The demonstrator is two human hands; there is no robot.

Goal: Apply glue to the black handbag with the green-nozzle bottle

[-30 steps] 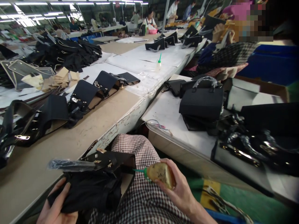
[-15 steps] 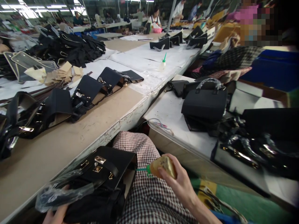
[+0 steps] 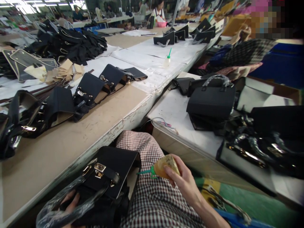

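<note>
A black handbag [image 3: 121, 158] with gold-coloured clasps lies tilted on my lap, its open side facing right. My left hand [image 3: 71, 204] grips it at the lower left, fingers curled beneath the plastic-wrapped handle [image 3: 49, 207] and partly hidden by it. In my right hand [image 3: 184, 177] is a squeeze bottle [image 3: 162, 167] of amber liquid, tipped on its side. Its thin green nozzle [image 3: 144, 172] points left, with the tip at the bag's open edge; whether it touches cannot be made out.
Several black bags [image 3: 92, 87] line the table [image 3: 106, 110] on my left. Behind them are a heap of black pieces [image 3: 73, 44] and tan pieces [image 3: 65, 71]. Another green-tipped bottle [image 3: 167, 60] stands farther off. More bags [image 3: 211, 101] crowd the right-hand table [image 3: 171, 110]. A checked cloth [image 3: 152, 190] covers my lap.
My left hand has moved up and right under the wrapped handle, and the handbag has turned slightly. The squeeze bottle stays in my right hand near the bag's edge. The view has shifted a little.
</note>
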